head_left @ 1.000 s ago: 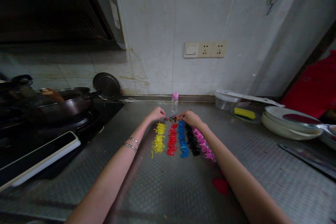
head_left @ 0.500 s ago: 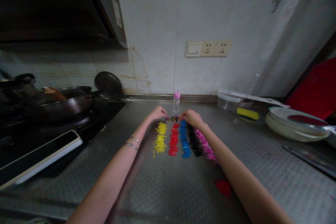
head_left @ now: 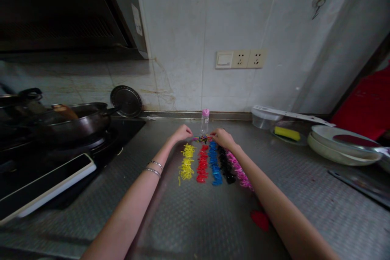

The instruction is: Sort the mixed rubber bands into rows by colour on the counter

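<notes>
Five strips of small bands lie side by side on the metal counter: yellow [head_left: 187,162], red [head_left: 202,163], blue [head_left: 215,164], black [head_left: 226,165] and pink [head_left: 240,170]. Behind them is a mixed-colour heap of bands [head_left: 203,139]. My left hand [head_left: 183,132] is at the heap's left end, fingertips pressed together. At its right end, above the blue and black strips, my right hand [head_left: 223,137] has its fingers closed. Whatever either hand pinches is too small to make out. A clear bottle with a pink cap [head_left: 205,120] stands just behind the heap.
Left are a stove with a pan [head_left: 91,120], a round lid [head_left: 126,101] and a long white-edged device [head_left: 61,185]. Right are a clear container [head_left: 263,118], a yellow sponge [head_left: 287,133], stacked bowls [head_left: 335,150] and a knife [head_left: 359,185]. A red piece [head_left: 260,220] lies near my right forearm.
The whole view has shifted slightly, with the counter items a little lower in the picture. Both hands stay at the ends of the mixed heap, fingers still closed.
</notes>
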Tool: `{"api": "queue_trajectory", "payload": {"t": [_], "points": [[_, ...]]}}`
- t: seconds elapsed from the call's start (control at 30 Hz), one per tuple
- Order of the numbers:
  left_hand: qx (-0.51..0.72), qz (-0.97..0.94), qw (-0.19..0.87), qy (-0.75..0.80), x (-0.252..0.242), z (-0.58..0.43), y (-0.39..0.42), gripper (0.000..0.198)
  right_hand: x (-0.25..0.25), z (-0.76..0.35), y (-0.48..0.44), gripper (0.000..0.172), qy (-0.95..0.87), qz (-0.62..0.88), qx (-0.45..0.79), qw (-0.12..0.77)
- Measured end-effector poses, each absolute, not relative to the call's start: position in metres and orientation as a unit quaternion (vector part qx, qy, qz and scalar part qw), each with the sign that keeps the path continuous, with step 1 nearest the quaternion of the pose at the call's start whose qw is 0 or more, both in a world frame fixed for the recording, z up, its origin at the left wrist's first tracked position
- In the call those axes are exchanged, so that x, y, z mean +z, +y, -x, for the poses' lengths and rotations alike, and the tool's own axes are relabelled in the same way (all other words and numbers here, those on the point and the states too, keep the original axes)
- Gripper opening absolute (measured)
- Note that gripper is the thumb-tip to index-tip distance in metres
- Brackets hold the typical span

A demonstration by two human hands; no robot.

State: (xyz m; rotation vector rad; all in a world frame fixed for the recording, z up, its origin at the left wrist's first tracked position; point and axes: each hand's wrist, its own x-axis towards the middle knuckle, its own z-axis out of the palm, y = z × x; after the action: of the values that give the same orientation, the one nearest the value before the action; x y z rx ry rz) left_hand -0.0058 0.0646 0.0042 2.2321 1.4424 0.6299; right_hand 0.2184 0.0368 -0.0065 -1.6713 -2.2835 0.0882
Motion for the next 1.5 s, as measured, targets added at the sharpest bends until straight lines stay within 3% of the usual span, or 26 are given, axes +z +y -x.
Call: {"api": "queue_trajectory", "payload": {"t": [0.57, 0.8, 1.0, 1.5], "points": [[0.247, -0.766, 0.250, 0.539, -0.014, 0.017, 0.071, 0.024, -0.008, -0.201, 0.049, 0.022, -0.764, 0.624, 0.053, 0.154], [0.312, -0.696, 0.298, 0.573, -0.023, 0.022, 0.071, 0.024, -0.011, -0.200, 0.051, 0.030, -0.775, 0.610, 0.059, 0.155], [0.345, -0.670, 0.299, 0.585, -0.029, 0.022, 0.072, 0.022, -0.008, -0.197, 0.048, 0.026, -0.766, 0.618, 0.026, 0.175], [0.363, -0.687, 0.270, 0.568, -0.035, 0.024, 0.077, 0.021, 0.009, -0.156, 0.025, 0.023, -0.860, 0.473, 0.050, 0.183]]}}
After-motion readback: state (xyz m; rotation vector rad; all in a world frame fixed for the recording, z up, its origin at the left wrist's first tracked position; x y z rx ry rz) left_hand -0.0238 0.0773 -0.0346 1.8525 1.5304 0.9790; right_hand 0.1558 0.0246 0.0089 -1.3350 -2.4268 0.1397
